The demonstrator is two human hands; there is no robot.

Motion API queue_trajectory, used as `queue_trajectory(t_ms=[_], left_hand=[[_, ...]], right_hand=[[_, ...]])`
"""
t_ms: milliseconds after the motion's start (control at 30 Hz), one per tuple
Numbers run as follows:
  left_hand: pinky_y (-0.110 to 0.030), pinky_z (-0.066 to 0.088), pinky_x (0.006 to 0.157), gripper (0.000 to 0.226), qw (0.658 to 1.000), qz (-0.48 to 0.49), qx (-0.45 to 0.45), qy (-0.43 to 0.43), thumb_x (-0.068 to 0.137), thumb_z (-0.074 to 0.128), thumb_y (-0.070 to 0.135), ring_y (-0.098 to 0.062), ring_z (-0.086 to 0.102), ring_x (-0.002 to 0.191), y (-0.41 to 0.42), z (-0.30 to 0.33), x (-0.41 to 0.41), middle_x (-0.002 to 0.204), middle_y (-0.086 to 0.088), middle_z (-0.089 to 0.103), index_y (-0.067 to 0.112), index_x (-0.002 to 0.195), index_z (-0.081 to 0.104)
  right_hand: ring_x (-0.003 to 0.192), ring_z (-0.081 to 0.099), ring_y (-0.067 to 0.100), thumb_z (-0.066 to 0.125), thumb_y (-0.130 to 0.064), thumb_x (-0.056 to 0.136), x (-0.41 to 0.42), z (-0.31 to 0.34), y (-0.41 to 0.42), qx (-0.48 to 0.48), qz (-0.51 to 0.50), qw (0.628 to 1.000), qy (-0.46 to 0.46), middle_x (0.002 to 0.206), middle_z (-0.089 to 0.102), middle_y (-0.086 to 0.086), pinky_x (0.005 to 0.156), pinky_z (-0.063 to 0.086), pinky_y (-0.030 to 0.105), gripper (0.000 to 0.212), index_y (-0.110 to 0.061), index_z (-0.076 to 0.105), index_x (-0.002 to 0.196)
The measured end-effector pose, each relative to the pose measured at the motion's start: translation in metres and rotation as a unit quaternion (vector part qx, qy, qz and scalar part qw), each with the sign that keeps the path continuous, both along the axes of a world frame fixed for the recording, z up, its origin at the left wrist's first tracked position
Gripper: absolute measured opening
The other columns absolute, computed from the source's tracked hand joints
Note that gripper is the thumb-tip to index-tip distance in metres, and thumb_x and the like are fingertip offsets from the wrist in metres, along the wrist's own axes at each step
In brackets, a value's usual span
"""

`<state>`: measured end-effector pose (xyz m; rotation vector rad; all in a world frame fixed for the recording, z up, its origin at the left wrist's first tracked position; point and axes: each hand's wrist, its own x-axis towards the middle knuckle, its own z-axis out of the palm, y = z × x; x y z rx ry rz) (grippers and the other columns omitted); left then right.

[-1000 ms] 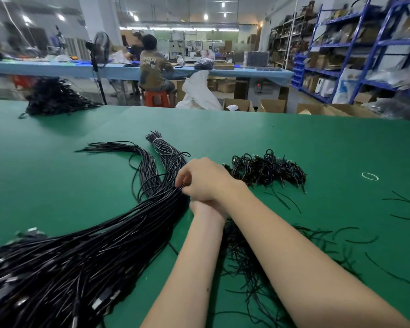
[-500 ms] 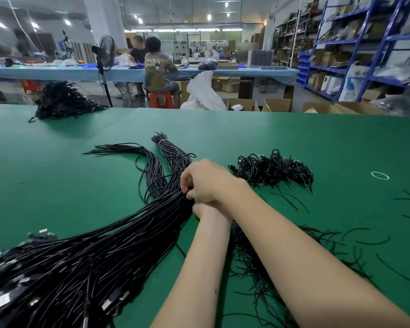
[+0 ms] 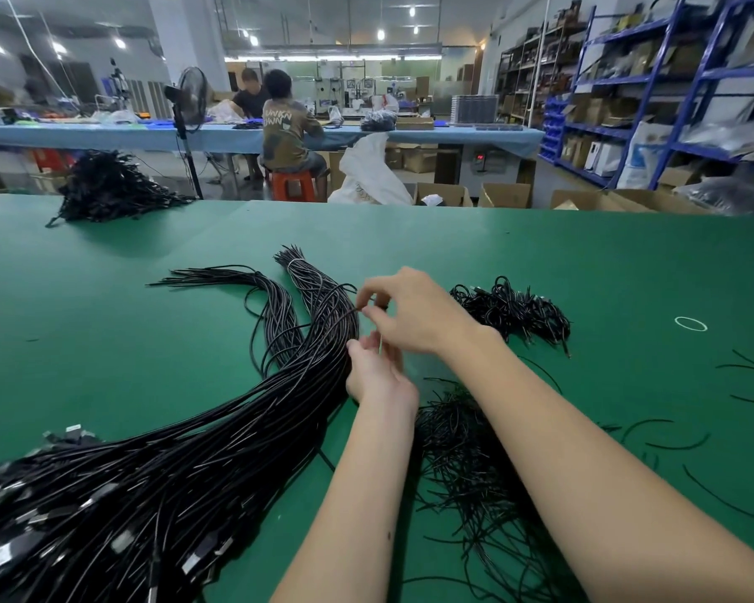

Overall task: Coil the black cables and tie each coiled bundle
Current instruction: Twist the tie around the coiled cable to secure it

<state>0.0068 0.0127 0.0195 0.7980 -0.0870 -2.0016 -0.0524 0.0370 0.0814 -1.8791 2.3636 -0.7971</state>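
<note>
Right hand [image 3: 414, 315] now raised, cable [image 3: 323, 324] between fingers [image 3: 368, 313]

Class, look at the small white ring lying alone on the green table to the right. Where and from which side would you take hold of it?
Pinch the thin rim of the small white ring from straight above. It lies flat on the green table, with bare surface all around, so no side offers an edge to slide under.
</note>
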Motion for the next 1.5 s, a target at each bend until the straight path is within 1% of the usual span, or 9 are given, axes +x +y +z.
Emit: queue_trajectory(t_ms=[133, 333, 633, 767, 867, 1033, 1133, 1333, 1500], left_hand=[[-0.020, 0.053, 0.052, 0.029, 0.999, 0.030, 0.022, 0.034, 0.107, 0.047, 0.024, -0.017, 0.059, 0.067, -0.005, 0.000, -0.004, 0.087, -0.008, 0.060, -0.003, 0.114, 0.054], [-0.018, 0.052, 0.048, 0.028, 0.999, 0.029, 0.026, 0.015, 0.106, 0.047, 0.025, -0.016, 0.058, 0.063, -0.002, 0.004, -0.001, 0.083, -0.007, 0.060, -0.002, 0.103, 0.055], [-0.023, 0.048, 0.058, 0.016, 0.993, -0.101, -0.047, 0.024, 0.102, 0.044, 0.009, -0.015, 0.056, 0.072, 0.000, 0.007, 0.002, 0.095, -0.004, 0.061, 0.005, 0.103, 0.060], [-0.028, 0.056, 0.076, 0.025, 0.946, -0.250, -0.206, 0.034, 0.097, 0.056, 0.004, -0.019, 0.067, 0.096, 0.010, 0.022, 0.000, 0.112, -0.006, 0.072, 0.009, 0.121, 0.062], [-0.032, 0.055, 0.088, 0.033, 0.927, -0.277, -0.250, 0.027, 0.097, 0.063, 0.021, -0.021, 0.065, 0.116, 0.015, 0.027, -0.003, 0.123, -0.007, 0.071, 0.012, 0.128, 0.059], [-0.028, 0.060, 0.077, 0.039, 0.865, -0.456, -0.206, -0.030, 0.102, 0.052, 0.033, -0.021, 0.072, 0.095, 0.020, 0.021, -0.001, 0.115, -0.012, 0.073, 0.001, 0.122, 0.062], [-0.026, 0.061, 0.080, 0.048, 0.804, -0.541, -0.232, -0.083, 0.103, 0.050, 0.039, -0.023, 0.072, 0.097, 0.033, 0.018, -0.008, 0.116, -0.016, 0.072, -0.003, 0.122, 0.061], [-0.032, 0.056, 0.090, 0.039, 0.897, -0.408, -0.171, 0.023, 0.101, 0.054, 0.031, -0.022, 0.071, 0.105, 0.042, 0.015, -0.019, 0.118, -0.013, 0.072, 0.002, 0.127, 0.060], [-0.028, 0.061, 0.074, 0.027, 0.921, -0.339, -0.177, 0.073, 0.105, 0.049, 0.027, -0.019, 0.076, 0.089, 0.039, 0.016, -0.020, 0.088, -0.005, 0.077, 0.005, 0.103, 0.065]], right_hand=[[0.067, 0.056, -0.004, 0.067, -0.021, 0.092, -0.018, 0.007, 0.016, -0.083, -0.017, 0.995, -0.060, 0.079, 0.071, -0.006, 0.063, 0.036, 0.006, 0.014, -0.026, 0.080, 0.095], [0.047, 0.042, 0.007, 0.069, -0.016, 0.086, -0.026, 0.008, 0.030, -0.172, -0.038, 0.979, -0.105, 0.043, 0.045, -0.012, 0.054, 0.035, 0.010, 0.017, -0.027, 0.078, 0.077], [0.072, 0.057, 0.008, 0.060, -0.022, 0.089, -0.078, 0.047, 0.071, -0.347, -0.317, 0.866, -0.169, 0.070, 0.064, -0.017, 0.068, 0.049, 0.014, 0.017, -0.029, 0.075, 0.087], [0.078, 0.056, 0.015, 0.060, -0.025, 0.091, -0.100, 0.050, 0.105, -0.298, -0.303, 0.893, -0.149, 0.070, 0.062, -0.007, 0.086, 0.051, 0.035, 0.014, -0.030, 0.072, 0.085], [0.064, 0.050, 0.010, 0.064, -0.024, 0.091, -0.106, 0.038, 0.140, -0.228, -0.252, 0.933, -0.122, 0.068, 0.062, -0.007, 0.065, 0.040, 0.025, 0.013, -0.031, 0.073, 0.083], [0.054, 0.039, 0.005, 0.061, -0.009, 0.093, -0.110, 0.007, 0.196, -0.110, -0.180, 0.958, -0.194, 0.057, 0.052, -0.012, 0.060, 0.031, 0.029, 0.027, -0.028, 0.073, 0.078], [0.053, 0.038, 0.006, 0.067, -0.034, 0.094, -0.102, -0.005, 0.211, -0.045, -0.145, 0.965, -0.213, 0.056, 0.047, -0.009, 0.060, 0.033, 0.028, 0.019, -0.028, 0.075, 0.078], [0.071, 0.052, 0.017, 0.070, -0.044, 0.090, -0.082, -0.013, 0.223, 0.074, -0.064, 0.971, -0.219, 0.085, 0.065, 0.022, 0.071, 0.040, 0.033, 0.019, -0.029, 0.079, 0.084], [0.073, 0.068, 0.006, 0.072, -0.045, 0.090, -0.080, -0.019, 0.218, 0.198, -0.160, 0.953, -0.166, 0.076, 0.075, -0.009, 0.074, 0.051, 0.024, 0.012, -0.034, 0.075, 0.085]])
